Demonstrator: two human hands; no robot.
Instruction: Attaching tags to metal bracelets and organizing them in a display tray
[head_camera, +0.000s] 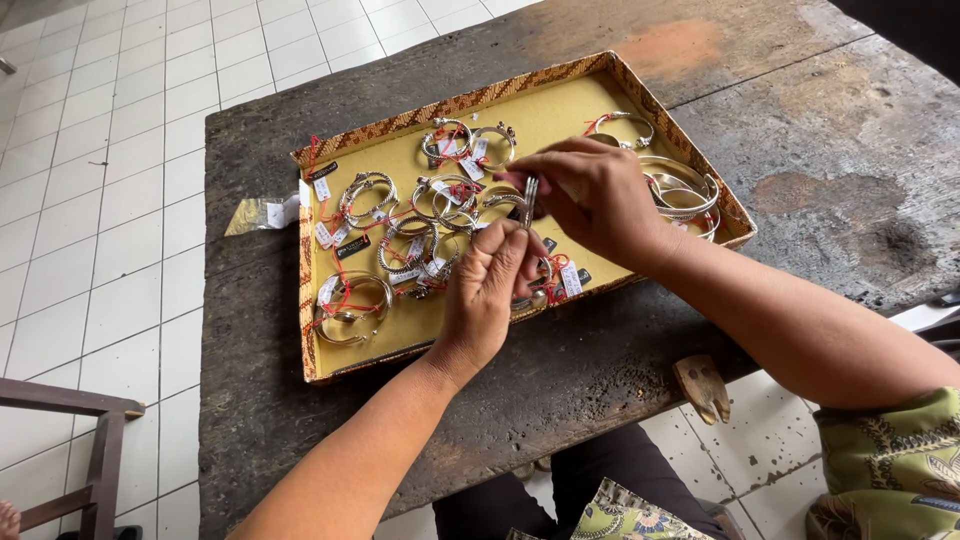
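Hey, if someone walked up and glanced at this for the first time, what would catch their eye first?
Probably the shallow tray with its yellow lining and patterned rim, set on a dark, worn wooden table and scattered with silver bracelets tied with red string and small tags. Right above its middle, the left hand and right hand meet around a slim silver piece, pinched between the fingers.
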